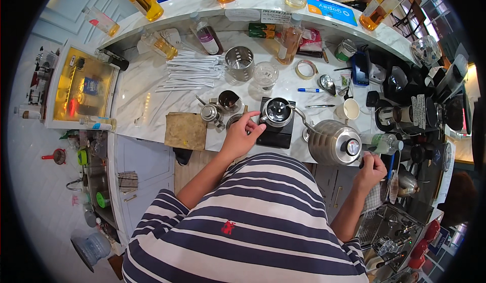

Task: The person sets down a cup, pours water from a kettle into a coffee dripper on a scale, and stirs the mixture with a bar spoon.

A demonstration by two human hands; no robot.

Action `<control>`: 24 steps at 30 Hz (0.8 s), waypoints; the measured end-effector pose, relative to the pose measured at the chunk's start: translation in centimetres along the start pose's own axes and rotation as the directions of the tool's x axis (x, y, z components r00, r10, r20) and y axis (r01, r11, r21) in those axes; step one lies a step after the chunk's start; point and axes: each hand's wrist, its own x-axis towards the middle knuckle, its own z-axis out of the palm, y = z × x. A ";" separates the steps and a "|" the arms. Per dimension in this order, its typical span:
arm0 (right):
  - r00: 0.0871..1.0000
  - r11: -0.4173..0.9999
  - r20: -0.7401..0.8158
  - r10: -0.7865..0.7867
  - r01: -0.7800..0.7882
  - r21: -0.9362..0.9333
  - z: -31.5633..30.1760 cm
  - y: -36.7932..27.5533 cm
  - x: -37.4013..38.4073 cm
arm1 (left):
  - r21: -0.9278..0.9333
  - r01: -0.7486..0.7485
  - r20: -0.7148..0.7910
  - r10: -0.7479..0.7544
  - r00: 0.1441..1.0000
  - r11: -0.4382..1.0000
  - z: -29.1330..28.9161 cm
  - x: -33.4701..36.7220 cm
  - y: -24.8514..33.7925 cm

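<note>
My right hand [372, 169] grips the handle of a ribbed steel gooseneck kettle [326, 144] with a dial on its lid. The kettle's thin spout reaches left to the rim of a small metal cup [278, 111] with dark contents. Beneath that cup lies a black scale [275, 137]. Just left of the cup is my left hand [241, 137], its thumb and index finger apart near the cup's side, with nothing visible between them. The other fingers are curled over a round metal piece, partly hidden. Further left stand a moka pot [211, 115] and a metal pitcher [229, 101].
A folded brown cloth [185, 131] lies near the counter's front edge. Behind are wrapped straws [190, 70], a perforated steel canister [239, 63], a glass [266, 74] and bottles. A paper cup [348, 109], tape roll [306, 69], pens and a coffee grinder [400, 117] stand at right.
</note>
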 end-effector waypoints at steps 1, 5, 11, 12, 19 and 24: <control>1.000 1.000 -0.011 0.007 -0.007 -0.001 -0.1 -0.3 -0.1 | -0.010 -0.001 -0.001 0.001 1.000 1.000 0.1 0.1 -0.1; 0.999 0.999 -0.022 -0.034 0.034 0.030 -0.6 -0.7 0.1 | -0.020 -0.010 0.005 0.010 1.000 1.000 0.3 0.2 -0.5; 0.997 0.997 0.012 -0.075 0.075 -0.036 -0.8 -0.8 0.2 | -0.040 -0.015 -0.009 0.015 1.000 0.999 0.5 -0.1 -1.2; 0.997 0.996 0.013 -0.075 0.075 -0.037 -0.8 -0.9 0.1 | -0.053 -0.015 -0.009 0.015 1.000 0.998 0.6 -0.1 -1.3; 1.000 1.000 -0.001 -0.022 0.022 -0.010 -0.4 -0.8 -0.2 | -0.075 0.023 0.035 -0.020 0.999 0.997 0.3 -0.4 -0.6; 1.000 0.999 0.007 -0.030 0.030 -0.039 -0.2 -1.0 -0.2 | -0.065 0.007 0.035 -0.005 0.999 0.998 0.3 -0.6 -0.8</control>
